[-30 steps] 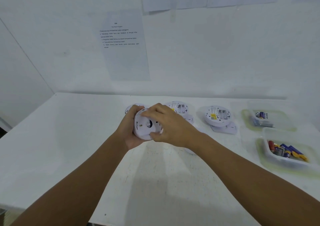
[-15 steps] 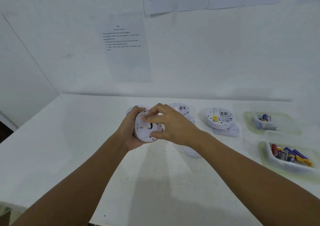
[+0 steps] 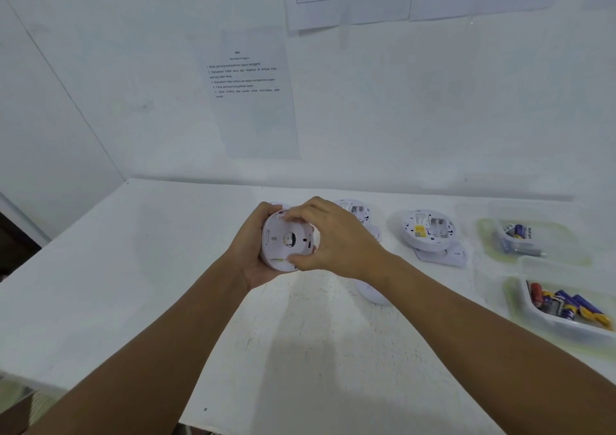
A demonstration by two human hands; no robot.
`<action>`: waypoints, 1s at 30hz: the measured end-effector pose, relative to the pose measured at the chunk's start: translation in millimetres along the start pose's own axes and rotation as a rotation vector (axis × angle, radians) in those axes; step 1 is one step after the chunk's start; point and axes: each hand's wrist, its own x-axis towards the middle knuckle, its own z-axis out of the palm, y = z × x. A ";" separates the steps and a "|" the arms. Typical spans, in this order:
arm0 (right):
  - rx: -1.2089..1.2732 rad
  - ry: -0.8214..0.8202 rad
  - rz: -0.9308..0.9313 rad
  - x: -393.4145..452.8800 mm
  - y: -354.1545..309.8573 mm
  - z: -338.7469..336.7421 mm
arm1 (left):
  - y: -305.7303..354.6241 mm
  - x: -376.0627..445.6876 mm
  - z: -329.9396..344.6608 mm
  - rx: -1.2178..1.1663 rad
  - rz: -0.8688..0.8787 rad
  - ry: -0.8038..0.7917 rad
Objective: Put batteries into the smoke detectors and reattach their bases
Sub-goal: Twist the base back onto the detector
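Note:
I hold a round white smoke detector upright above the table, its base side with a dark centre hole facing me. My left hand cups it from behind and the left. My right hand grips the base's rim, fingers on top, thumb at the bottom. A second detector lies open behind my right hand, partly hidden. A third open detector with a yellow label rests on its loose base. Another white round piece peeks out below my right wrist.
Two clear tubs stand at the right: the far one holds a few batteries, the near one holds several red, blue and yellow batteries. The white table meets a wall with taped paper sheets. The table's front edge runs near my elbows.
My right hand's fingers shifted around the base's rim, turning it slightly on the detector. The head view drifted a little; the detector stays at the same spot.

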 end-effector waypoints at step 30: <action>0.797 0.034 0.768 -1.1 -15.5 27.3 | 0.4 -15.5 -33.1 0.708 0.262 0.448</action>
